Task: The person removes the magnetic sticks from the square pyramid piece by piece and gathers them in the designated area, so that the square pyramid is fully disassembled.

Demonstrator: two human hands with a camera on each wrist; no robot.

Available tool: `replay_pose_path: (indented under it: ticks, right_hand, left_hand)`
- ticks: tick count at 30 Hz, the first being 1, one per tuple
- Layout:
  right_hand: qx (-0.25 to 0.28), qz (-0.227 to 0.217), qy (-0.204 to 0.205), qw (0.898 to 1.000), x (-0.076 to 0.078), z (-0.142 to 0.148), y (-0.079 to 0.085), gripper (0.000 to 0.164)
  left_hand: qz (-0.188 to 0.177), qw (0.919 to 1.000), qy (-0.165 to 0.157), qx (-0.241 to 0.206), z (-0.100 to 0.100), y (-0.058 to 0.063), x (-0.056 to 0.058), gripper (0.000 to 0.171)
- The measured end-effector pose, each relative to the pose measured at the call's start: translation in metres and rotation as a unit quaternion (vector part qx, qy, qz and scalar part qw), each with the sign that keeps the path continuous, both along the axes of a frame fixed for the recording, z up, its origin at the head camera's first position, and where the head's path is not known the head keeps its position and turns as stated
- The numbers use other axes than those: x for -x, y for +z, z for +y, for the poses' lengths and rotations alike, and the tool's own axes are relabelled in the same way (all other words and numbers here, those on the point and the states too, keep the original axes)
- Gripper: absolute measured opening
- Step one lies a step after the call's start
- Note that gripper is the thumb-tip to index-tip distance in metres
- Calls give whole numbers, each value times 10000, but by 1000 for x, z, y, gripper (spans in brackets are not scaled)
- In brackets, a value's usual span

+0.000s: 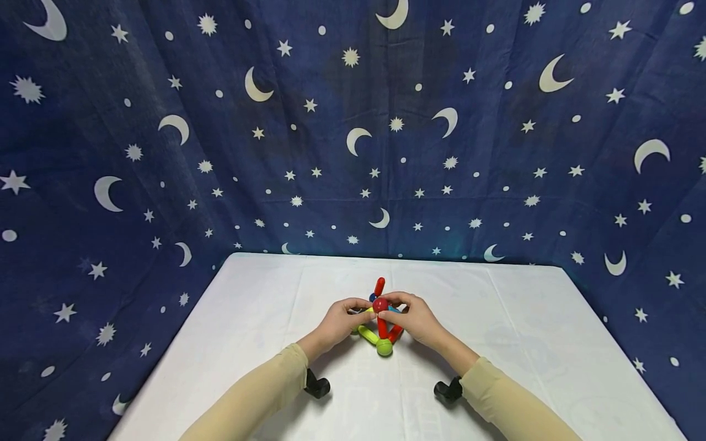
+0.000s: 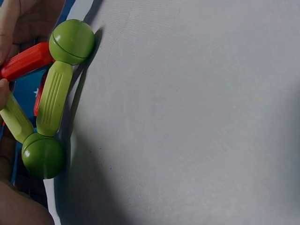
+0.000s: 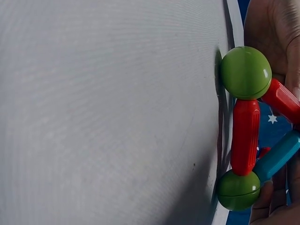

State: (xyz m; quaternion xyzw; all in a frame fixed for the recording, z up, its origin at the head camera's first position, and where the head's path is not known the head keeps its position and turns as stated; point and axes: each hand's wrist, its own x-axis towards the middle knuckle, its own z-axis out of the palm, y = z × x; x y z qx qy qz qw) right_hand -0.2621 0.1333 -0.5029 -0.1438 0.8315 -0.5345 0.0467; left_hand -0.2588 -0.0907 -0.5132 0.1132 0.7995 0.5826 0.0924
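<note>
Starting from the left, and it's a pale left sleeve [image 1: 250, 389] running up past a black wrist fitting [image 1: 317, 384] to the left hand [image 1: 340, 323], its grip pinching the upper left side of a ball-and-rod frame [image 1: 383, 329]! That frame sits around the middle of the white counter [image 1: 507, 331], right between the two hands. Down on its left, a green ball [image 2: 43, 157], joined by a yellow-green rod [image 2: 54, 99] to a second green ball [image 1: 384, 348] at the front. Behind, a dark blue ball [image 1: 372, 297] with a short red rod [image 1: 380, 286] tilting upward from it. And there's the red ball [image 1: 380, 305] on top, fingers on both sides! Across to the right, a blue rod [image 3: 277, 155] slopes up from a third green ball [image 3: 238, 190], and the right hand [image 1: 417, 320] has its grip pinching up there too, star-and-moon cloth [image 1: 496, 153] rising behind it all
</note>
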Motion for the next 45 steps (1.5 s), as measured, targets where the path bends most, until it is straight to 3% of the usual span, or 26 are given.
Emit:
replay_pose_path:
  ticks: [7,18,27,30,34,37,40,45]
  right_hand:
    - [21,47,25,10000,1,0,-3,41]
    - [55,-14,27,10000,1,0,-2,37]
    - [27,-64,-91,9999,3,1,-1,38]
    - [58,-86,-84,9999,3,2,-1,38]
    - [132,-106,-23,9999,3,3,0,39]
    - [199,-79,51,9998,3,3,1,42]
    - [184,-26,101,9998,3,4,1,45]
    - [100,40,113,9999,1,5,1,46]
  left_hand:
    - [59,9999,49,-98,2,-2,0,27]
    - [153,9998,65,108,-9,-2,0,26]
    - [227,9981,575,66,-35,-2,0,32]
    - [126,9982,579,107,-43,-5,0,35]
    - [204,9971,145,715,-45,-8,-3,42]
    - [571,9879,-6,1444,-41,-9,-4,42]
    - [863,9771,139,1939,-37,-9,-3,38]
    - [942,9700,376,2208,-33,-8,2,36]
